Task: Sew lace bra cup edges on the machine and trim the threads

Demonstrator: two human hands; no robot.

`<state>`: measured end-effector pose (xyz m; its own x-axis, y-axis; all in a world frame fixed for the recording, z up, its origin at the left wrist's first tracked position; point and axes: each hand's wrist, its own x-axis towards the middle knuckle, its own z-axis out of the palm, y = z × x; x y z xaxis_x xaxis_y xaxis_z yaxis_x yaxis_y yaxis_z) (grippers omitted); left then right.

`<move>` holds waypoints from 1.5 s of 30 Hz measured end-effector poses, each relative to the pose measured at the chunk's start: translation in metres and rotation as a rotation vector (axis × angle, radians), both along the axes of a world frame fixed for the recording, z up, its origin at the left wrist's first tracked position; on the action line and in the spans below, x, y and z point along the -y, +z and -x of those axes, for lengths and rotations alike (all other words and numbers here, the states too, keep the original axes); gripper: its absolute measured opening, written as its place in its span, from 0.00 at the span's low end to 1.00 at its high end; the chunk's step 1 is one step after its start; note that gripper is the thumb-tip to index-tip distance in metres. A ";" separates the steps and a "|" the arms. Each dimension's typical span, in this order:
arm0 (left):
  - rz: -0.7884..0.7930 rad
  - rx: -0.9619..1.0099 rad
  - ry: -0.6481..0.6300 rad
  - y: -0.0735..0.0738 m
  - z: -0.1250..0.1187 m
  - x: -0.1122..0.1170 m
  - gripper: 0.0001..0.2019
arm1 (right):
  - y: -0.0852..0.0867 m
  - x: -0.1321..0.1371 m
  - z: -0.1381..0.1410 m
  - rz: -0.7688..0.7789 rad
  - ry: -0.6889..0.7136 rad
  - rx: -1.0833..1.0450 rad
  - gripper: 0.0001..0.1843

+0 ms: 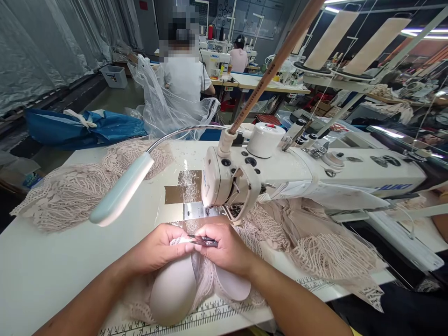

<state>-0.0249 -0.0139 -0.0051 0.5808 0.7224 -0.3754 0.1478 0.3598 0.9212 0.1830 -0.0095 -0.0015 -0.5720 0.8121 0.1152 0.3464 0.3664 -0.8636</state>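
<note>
My left hand (159, 249) pinches the top edge of a beige lace bra (175, 289) with padded cups, just in front of the sewing machine's needle area. My right hand (227, 249) is closed round small dark thread snips (205, 241), their tips pointing left at the fabric between my thumbs. The bra's left cup bulges toward me; the right cup lies under my right wrist. The white Juki sewing machine (297, 175) stands right behind my hands.
A pile of beige lace pieces (70, 193) lies at the left, more lace (315, 242) under the machine arm at the right. A gooseneck lamp (121, 191) hangs over the table (42, 270). A printed ruler (210, 312) runs along the front edge. A person in white sits ahead beside plastic bags.
</note>
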 end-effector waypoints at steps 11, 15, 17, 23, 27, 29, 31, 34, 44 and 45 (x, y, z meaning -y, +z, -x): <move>-0.089 -0.113 -0.032 0.010 -0.002 0.002 0.17 | 0.002 -0.003 0.000 0.112 -0.110 -0.007 0.07; -0.036 -0.084 0.047 0.007 0.003 0.000 0.18 | 0.004 -0.006 -0.015 0.242 -0.058 0.004 0.18; -0.013 -0.074 0.074 0.005 0.005 0.000 0.19 | 0.004 -0.007 -0.019 0.247 -0.059 -0.033 0.18; -0.019 -0.069 0.110 0.004 0.006 0.001 0.19 | 0.001 -0.008 -0.014 0.303 -0.004 -0.037 0.14; -0.020 -0.045 0.073 0.004 0.003 0.001 0.20 | 0.004 -0.005 -0.005 0.304 0.024 -0.069 0.10; -0.015 -0.036 0.049 0.004 0.002 0.001 0.22 | 0.005 -0.004 -0.002 0.303 0.021 -0.088 0.09; -0.009 -0.045 0.038 0.004 0.001 0.000 0.22 | 0.003 -0.004 -0.002 0.311 0.007 -0.101 0.08; 0.006 -0.058 0.027 0.003 0.001 0.001 0.21 | 0.000 -0.004 -0.005 0.359 0.004 -0.085 0.09; -0.131 -0.252 0.000 -0.001 -0.005 0.004 0.20 | 0.003 -0.003 0.002 0.314 0.000 0.013 0.06; -0.143 -0.260 0.004 -0.001 -0.005 0.004 0.19 | 0.000 -0.003 0.003 0.314 -0.022 0.004 0.06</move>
